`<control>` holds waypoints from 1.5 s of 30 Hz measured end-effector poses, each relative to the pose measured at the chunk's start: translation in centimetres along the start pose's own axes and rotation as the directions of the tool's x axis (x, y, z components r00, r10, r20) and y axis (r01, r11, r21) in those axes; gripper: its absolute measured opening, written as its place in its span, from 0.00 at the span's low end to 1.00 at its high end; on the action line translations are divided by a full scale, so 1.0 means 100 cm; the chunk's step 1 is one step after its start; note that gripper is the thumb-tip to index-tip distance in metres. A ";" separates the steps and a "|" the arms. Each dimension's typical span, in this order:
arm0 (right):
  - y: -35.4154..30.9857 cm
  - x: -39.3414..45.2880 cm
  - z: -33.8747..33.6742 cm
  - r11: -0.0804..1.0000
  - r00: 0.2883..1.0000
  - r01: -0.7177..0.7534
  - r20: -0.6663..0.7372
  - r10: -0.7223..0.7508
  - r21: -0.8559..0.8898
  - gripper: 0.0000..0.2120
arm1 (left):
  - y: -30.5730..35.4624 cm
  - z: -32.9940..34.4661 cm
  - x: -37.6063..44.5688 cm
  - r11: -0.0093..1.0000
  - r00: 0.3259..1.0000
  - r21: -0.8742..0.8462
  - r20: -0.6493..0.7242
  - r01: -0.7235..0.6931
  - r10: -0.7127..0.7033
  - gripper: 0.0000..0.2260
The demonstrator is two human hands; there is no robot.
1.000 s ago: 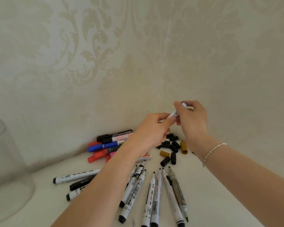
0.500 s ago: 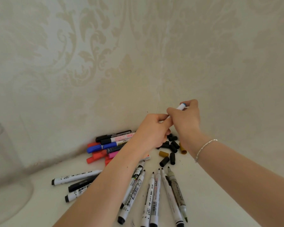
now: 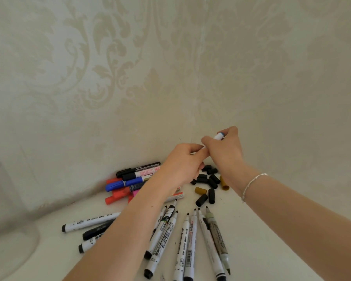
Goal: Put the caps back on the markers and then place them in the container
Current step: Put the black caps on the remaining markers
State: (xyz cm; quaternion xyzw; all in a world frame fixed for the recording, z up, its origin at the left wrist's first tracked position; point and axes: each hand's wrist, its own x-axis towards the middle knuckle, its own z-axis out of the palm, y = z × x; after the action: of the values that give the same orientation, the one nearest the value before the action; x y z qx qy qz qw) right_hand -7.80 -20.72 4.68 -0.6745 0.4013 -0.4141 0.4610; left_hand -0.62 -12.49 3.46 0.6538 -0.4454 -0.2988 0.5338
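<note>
Head view: your table (image 3: 261, 250) carries the clear container (image 3: 10, 230) far left and many uncapped markers and loose caps (image 3: 208, 183). Your right hand (image 3: 225, 153) grips a white marker (image 3: 218, 136); over the last second your left hand (image 3: 182, 167), fingers curled at its near end, has closed up against it, so I judge the cap is going on

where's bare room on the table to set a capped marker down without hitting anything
Free: the patch between the clear container and the white marker at left, and the near-right tabletop beside the fanned uncapped markers. Crowded: the corner, with loose caps and the coloured marker pile.
</note>
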 end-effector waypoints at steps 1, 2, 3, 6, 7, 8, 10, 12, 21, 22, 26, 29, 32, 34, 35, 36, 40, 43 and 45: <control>0.001 0.000 0.001 1.000 1.000 -0.010 0.011 0.010 0.000 0.14 | -0.001 -0.004 0.001 0.999 1.000 0.040 0.010 -0.003 0.003 0.13; 0.002 -0.001 0.002 1.000 0.999 -0.024 0.026 0.023 0.005 0.14 | -0.003 -0.008 0.002 0.996 1.000 0.087 0.025 -0.006 0.004 0.14; 0.003 -0.002 0.003 0.999 0.998 -0.041 0.043 0.041 0.017 0.13 | -0.004 -0.013 0.003 0.991 0.999 0.132 0.039 -0.010 0.005 0.15; 0.008 -0.004 0.004 0.991 0.987 -0.125 0.105 0.118 0.055 0.09 | -0.007 -0.029 0.004 0.956 0.996 0.290 0.083 -0.040 0.016 0.14; 0.012 -0.005 0.004 0.986 0.979 -0.161 0.135 0.154 0.045 0.08 | -0.009 -0.035 0.003 0.927 0.994 0.371 0.111 -0.057 0.017 0.13; 0.015 -0.005 0.004 0.980 0.966 -0.197 0.173 0.192 0.014 0.08 | -0.011 -0.042 0.003 0.889 0.990 0.453 0.141 -0.071 0.008 0.11; 0.023 -0.005 0.001 0.963 0.928 -0.245 0.261 0.267 -0.113 0.09 | -0.018 -0.055 0.002 0.816 0.984 0.574 0.171 -0.062 -0.046 0.10; 0.028 -0.006 -0.004 0.922 0.885 -0.217 0.335 0.324 -0.320 0.08 | -0.027 -0.063 0.005 0.746 0.986 0.666 0.128 -0.003 -0.111 0.12; 0.036 -0.018 -0.023 0.491 0.587 0.215 0.513 0.626 -0.844 0.10 | -0.058 -0.057 0.016 0.457 0.992 0.887 -0.005 0.060 -0.122 0.11; 0.039 -0.018 -0.023 0.487 0.582 0.226 0.518 0.627 -0.844 0.11 | -0.059 -0.055 0.016 0.437 0.994 0.898 -0.004 0.052 -0.110 0.10; 0.047 -0.021 -0.022 0.529 0.561 0.214 0.547 0.622 -0.821 0.07 | -0.063 -0.049 0.017 0.464 0.994 0.885 0.002 0.051 -0.113 0.11; 0.050 -0.023 -0.021 0.560 0.562 0.193 0.558 0.610 -0.806 0.09 | -0.064 -0.048 0.019 0.493 0.986 0.869 0.033 0.052 -0.162 0.14; 0.051 -0.026 -0.021 0.578 0.547 0.172 0.565 0.617 -0.798 0.10 | -0.063 -0.045 0.020 0.484 0.983 0.874 0.057 0.036 -0.177 0.14; 0.051 -0.027 -0.021 0.578 0.548 0.165 0.561 0.620 -0.799 0.09 | -0.062 -0.042 0.020 0.464 0.982 0.886 0.070 0.020 -0.175 0.14; 0.052 -0.028 -0.021 0.577 0.552 0.160 0.557 0.621 -0.801 0.08 | -0.061 -0.041 0.019 0.457 0.981 0.889 0.075 0.015 -0.177 0.14; 0.052 -0.029 -0.022 0.577 0.557 0.152 0.552 0.621 -0.803 0.08 | -0.059 -0.039 0.019 0.459 0.982 0.888 0.079 0.010 -0.174 0.13; 0.045 -0.024 -0.033 0.636 0.592 0.085 0.552 0.587 -0.767 0.05 | -0.051 -0.034 0.017 0.601 0.992 0.799 0.058 0.023 -0.115 0.09; 0.032 -0.013 -0.045 0.764 0.672 -0.022 0.556 0.489 -0.645 0.03 | -0.041 -0.029 0.015 0.749 0.983 0.662 0.121 0.023 -0.138 0.14; 0.023 -0.005 -0.051 0.857 0.731 -0.095 0.548 0.406 -0.507 0.03 | -0.034 -0.022 0.011 0.864 0.946 0.499 0.246 0.063 -0.211 0.16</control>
State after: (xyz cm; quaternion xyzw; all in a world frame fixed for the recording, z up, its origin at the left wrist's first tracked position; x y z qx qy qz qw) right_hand -13.04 -22.28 3.51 -0.7985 0.3940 0.0111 0.4550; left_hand 2.64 -12.41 0.85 0.7452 -0.5319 -0.3083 0.2582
